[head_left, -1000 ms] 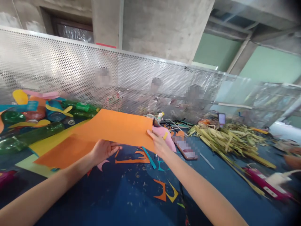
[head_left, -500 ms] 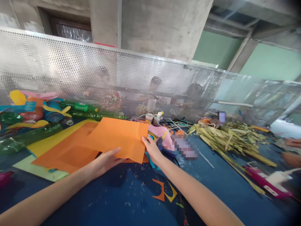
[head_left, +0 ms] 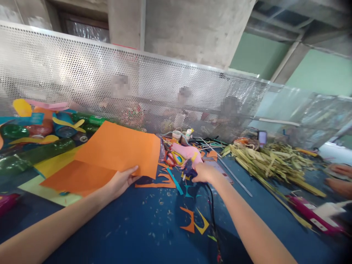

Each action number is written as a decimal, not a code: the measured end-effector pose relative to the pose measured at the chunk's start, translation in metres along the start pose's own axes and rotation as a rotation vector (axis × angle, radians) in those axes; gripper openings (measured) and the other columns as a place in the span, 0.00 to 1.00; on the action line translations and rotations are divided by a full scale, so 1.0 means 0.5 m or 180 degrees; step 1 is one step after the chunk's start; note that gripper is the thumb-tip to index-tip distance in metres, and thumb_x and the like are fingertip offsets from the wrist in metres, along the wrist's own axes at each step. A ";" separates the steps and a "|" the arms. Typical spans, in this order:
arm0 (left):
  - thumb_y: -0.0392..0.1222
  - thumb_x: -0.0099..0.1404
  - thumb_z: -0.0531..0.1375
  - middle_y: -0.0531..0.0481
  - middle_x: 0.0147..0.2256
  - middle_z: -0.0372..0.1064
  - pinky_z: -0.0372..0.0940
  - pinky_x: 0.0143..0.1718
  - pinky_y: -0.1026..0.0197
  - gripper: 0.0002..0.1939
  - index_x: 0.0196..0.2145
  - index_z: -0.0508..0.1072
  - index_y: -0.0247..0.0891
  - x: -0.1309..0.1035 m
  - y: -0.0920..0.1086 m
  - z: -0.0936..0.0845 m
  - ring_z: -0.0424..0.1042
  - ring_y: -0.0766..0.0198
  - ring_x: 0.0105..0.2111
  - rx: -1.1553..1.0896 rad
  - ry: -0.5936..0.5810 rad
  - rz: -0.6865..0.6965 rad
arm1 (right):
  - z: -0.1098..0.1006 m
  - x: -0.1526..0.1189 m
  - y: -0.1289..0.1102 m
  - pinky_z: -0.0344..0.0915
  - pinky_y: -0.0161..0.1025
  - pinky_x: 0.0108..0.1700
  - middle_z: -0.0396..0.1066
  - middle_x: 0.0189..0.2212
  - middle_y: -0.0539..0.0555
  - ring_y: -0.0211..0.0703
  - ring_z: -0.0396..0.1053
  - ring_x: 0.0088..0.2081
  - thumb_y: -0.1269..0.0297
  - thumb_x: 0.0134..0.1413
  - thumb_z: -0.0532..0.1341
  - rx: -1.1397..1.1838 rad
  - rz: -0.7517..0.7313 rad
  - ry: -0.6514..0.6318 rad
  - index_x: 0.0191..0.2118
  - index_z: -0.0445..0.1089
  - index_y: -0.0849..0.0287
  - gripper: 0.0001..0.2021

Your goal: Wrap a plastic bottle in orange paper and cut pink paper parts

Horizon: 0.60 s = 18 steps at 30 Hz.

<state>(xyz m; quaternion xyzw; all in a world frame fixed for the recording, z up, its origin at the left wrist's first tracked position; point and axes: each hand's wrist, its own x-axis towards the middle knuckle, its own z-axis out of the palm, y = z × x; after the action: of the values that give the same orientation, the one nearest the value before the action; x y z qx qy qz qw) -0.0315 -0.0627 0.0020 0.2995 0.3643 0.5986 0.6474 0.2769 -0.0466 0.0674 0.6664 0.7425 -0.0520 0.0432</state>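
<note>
My left hand (head_left: 122, 183) grips the lower edge of an orange sheet (head_left: 118, 146), which is raised and tilted over other sheets on the blue table (head_left: 132, 234). Beneath it lie a darker orange sheet (head_left: 82, 178) and a yellow sheet (head_left: 52, 163). My right hand (head_left: 203, 172) is closed around a dark blue tool (head_left: 189, 168) with a black cable; it looks like a glue gun. Beside that tool are a pink strip (head_left: 187, 150) and red-and-yellow scissors (head_left: 176, 159). Orange paper scraps (head_left: 188, 220) lie nearer to me.
Green bottles (head_left: 38, 154) and cut-paper shapes fill the left. Dried husks (head_left: 264, 157) and a pink power strip (head_left: 313, 216) are on the right, near another person's hands (head_left: 339, 179). A perforated metal screen (head_left: 154, 80) stands behind, with people beyond it.
My right hand has let go of the orange sheet and moved right onto the dark blue tool. The sheet has shifted left and up in my left hand, uncovering scissors and scraps.
</note>
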 end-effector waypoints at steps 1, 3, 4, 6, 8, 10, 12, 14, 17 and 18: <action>0.26 0.59 0.58 0.41 0.47 0.71 0.74 0.35 0.58 0.21 0.50 0.67 0.38 0.001 0.000 0.000 0.75 0.56 0.39 -0.0007 -0.0006 -0.0028 | 0.003 -0.002 0.003 0.65 0.43 0.38 0.75 0.33 0.65 0.59 0.72 0.38 0.67 0.33 0.69 -0.0132 0.0099 -0.0104 0.34 0.75 0.65 0.16; 0.27 0.60 0.58 0.41 0.47 0.70 0.74 0.37 0.57 0.20 0.50 0.67 0.38 0.001 0.000 0.002 0.75 0.56 0.39 -0.0040 -0.0043 -0.0086 | 0.008 0.000 0.003 0.65 0.41 0.36 0.75 0.33 0.66 0.57 0.73 0.37 0.69 0.37 0.67 -0.0339 0.0223 -0.0229 0.35 0.75 0.66 0.14; 0.28 0.60 0.58 0.41 0.47 0.70 0.74 0.37 0.56 0.19 0.50 0.67 0.38 0.000 0.000 0.003 0.75 0.56 0.39 -0.0059 -0.0067 -0.0101 | 0.010 0.003 0.002 0.65 0.40 0.37 0.75 0.34 0.66 0.55 0.73 0.37 0.71 0.39 0.66 -0.0405 0.0240 -0.0246 0.37 0.75 0.66 0.13; 0.28 0.62 0.57 0.42 0.48 0.70 0.74 0.38 0.55 0.18 0.49 0.67 0.39 -0.002 0.002 0.006 0.75 0.56 0.39 -0.0081 -0.0118 -0.0116 | 0.012 0.008 0.001 0.64 0.38 0.38 0.74 0.37 0.65 0.52 0.73 0.40 0.72 0.44 0.64 -0.0490 0.0244 -0.0173 0.41 0.73 0.65 0.14; 0.28 0.62 0.56 0.43 0.48 0.70 0.74 0.38 0.54 0.18 0.49 0.67 0.40 -0.003 0.003 0.007 0.75 0.56 0.39 -0.0096 -0.0144 -0.0110 | 0.013 0.011 0.001 0.63 0.38 0.42 0.72 0.42 0.65 0.52 0.71 0.44 0.73 0.47 0.62 -0.0541 0.0260 0.0005 0.44 0.71 0.65 0.16; 0.28 0.62 0.56 0.43 0.48 0.70 0.73 0.39 0.53 0.17 0.49 0.67 0.40 -0.002 0.002 0.005 0.75 0.56 0.40 -0.0117 -0.0163 -0.0101 | 0.013 0.012 0.001 0.63 0.40 0.44 0.70 0.44 0.68 0.55 0.68 0.47 0.72 0.47 0.62 -0.0570 0.0320 0.0215 0.44 0.71 0.66 0.15; 0.28 0.62 0.56 0.43 0.48 0.69 0.73 0.40 0.52 0.17 0.49 0.67 0.40 0.001 -0.001 0.002 0.74 0.56 0.40 -0.0137 -0.0178 -0.0099 | 0.014 0.014 -0.006 0.62 0.43 0.45 0.70 0.44 0.70 0.59 0.67 0.49 0.69 0.48 0.63 -0.0562 0.0372 0.0446 0.42 0.71 0.70 0.14; 0.28 0.62 0.56 0.43 0.48 0.69 0.73 0.41 0.52 0.17 0.48 0.67 0.39 0.004 -0.004 0.000 0.74 0.54 0.41 -0.0153 -0.0178 -0.0107 | 0.016 0.020 -0.021 0.61 0.45 0.46 0.69 0.43 0.71 0.59 0.66 0.49 0.64 0.53 0.59 -0.0496 0.0311 0.0709 0.43 0.70 0.71 0.15; 0.28 0.62 0.56 0.42 0.47 0.70 0.73 0.41 0.51 0.17 0.48 0.67 0.38 0.004 -0.005 0.002 0.74 0.53 0.40 -0.0168 -0.0133 -0.0149 | 0.023 0.045 -0.054 0.60 0.41 0.48 0.71 0.44 0.65 0.52 0.67 0.48 0.60 0.62 0.50 -0.0303 -0.0007 0.0945 0.46 0.68 0.67 0.17; 0.28 0.62 0.55 0.42 0.47 0.70 0.73 0.41 0.51 0.17 0.49 0.67 0.38 0.002 -0.004 0.004 0.75 0.53 0.40 -0.0170 -0.0114 -0.0151 | 0.028 0.057 -0.067 0.60 0.39 0.48 0.71 0.45 0.63 0.50 0.67 0.48 0.59 0.62 0.49 -0.0233 -0.0127 0.0958 0.47 0.67 0.65 0.17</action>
<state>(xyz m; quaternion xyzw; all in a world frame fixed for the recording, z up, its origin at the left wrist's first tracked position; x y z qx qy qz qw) -0.0286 -0.0616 0.0015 0.2841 0.3435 0.5872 0.6756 0.2405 -0.0238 0.0505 0.6497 0.7551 0.0747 -0.0453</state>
